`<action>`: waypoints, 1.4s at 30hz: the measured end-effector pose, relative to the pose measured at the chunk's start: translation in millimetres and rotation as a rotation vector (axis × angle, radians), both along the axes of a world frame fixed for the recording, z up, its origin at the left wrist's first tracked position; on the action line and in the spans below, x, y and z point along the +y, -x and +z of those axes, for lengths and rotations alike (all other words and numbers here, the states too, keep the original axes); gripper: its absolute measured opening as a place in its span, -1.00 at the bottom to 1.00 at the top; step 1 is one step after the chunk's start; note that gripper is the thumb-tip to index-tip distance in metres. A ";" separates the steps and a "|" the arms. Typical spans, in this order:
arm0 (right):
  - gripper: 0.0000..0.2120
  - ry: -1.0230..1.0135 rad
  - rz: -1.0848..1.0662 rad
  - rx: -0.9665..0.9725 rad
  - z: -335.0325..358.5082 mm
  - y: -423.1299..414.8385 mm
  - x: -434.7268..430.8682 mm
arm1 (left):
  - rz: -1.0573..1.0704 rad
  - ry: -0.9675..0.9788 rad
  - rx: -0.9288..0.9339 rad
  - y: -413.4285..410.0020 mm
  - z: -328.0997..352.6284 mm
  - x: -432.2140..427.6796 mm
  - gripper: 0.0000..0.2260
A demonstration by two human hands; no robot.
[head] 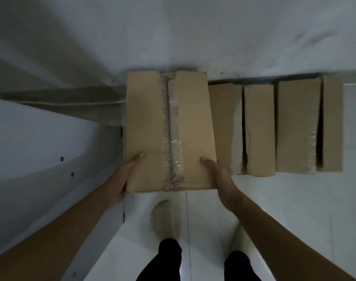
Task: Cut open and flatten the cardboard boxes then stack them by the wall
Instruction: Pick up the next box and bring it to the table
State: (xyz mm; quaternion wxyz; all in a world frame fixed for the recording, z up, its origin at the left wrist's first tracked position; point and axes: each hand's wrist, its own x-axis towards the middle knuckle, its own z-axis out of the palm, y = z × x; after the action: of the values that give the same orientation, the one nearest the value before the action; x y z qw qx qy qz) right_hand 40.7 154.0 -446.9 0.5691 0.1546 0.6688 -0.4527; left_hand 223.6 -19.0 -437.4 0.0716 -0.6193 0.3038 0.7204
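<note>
A brown cardboard box (191, 126) with a taped centre seam is held in front of me, its far end close to the wall. My left hand (125, 175) grips its near left corner, thumb on top. My right hand (221, 179) grips the near right corner the same way. To the right, a second cardboard box (258, 128) and a third cardboard box (298, 124) sit on the floor against the wall, their top flaps slit open.
The white wall (193, 33) runs across the top. A white panel with screw holes (41, 155) slants along the left. The white tiled floor (294, 199) lies below; my foot in a light sock (163, 216) and dark trouser legs show at the bottom.
</note>
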 end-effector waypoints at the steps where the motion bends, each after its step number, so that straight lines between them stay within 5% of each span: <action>1: -0.35 0.005 0.000 -0.005 17.7 5.7 4.7 | 0.020 -0.021 0.014 0.5 14.7 4.6 -0.60; 4: -0.31 -0.014 0.026 -0.024 87.4 24.1 21.9 | 0.086 -0.059 -0.043 7.1 71.5 24.4 -0.58; 10: -0.56 -0.032 -0.080 -0.016 258.3 35.5 75.6 | 0.084 -0.218 0.046 24.1 237.5 71.1 -0.75; 13: -0.58 0.039 -0.156 -0.004 344.3 21.2 102.0 | 0.051 -0.191 0.142 20.9 312.7 82.6 -0.65; 19: -0.33 0.212 -0.299 0.088 465.2 -42.6 143.7 | -0.060 -0.030 0.326 -4.8 446.7 94.0 -0.70; 23: -0.50 0.361 -0.328 0.172 513.4 -87.9 171.7 | -0.085 0.101 0.388 -53.2 512.7 117.6 -0.58; 27: -0.29 0.464 -0.422 0.147 549.3 -131.3 193.8 | -0.068 0.244 0.397 -101.5 570.2 156.9 -0.61; 29: -0.48 0.492 -0.412 0.124 562.0 -151.0 198.7 | -0.045 0.291 0.399 -124.4 597.1 169.7 -0.64; 37: -0.53 0.543 -0.168 0.046 606.9 -223.2 157.9 | 0.302 0.440 0.370 -243.9 663.9 196.1 -0.76; 42: -0.51 0.570 0.019 0.022 620.4 -280.3 115.0 | 0.449 0.488 0.308 -321.0 675.6 196.6 -0.63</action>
State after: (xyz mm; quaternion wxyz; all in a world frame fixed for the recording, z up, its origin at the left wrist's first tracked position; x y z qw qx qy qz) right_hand 321.0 269.0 173.5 0.5866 -0.0230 0.5220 -0.6188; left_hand 544.6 177.6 238.2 -0.2849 -0.5537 0.3307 0.7092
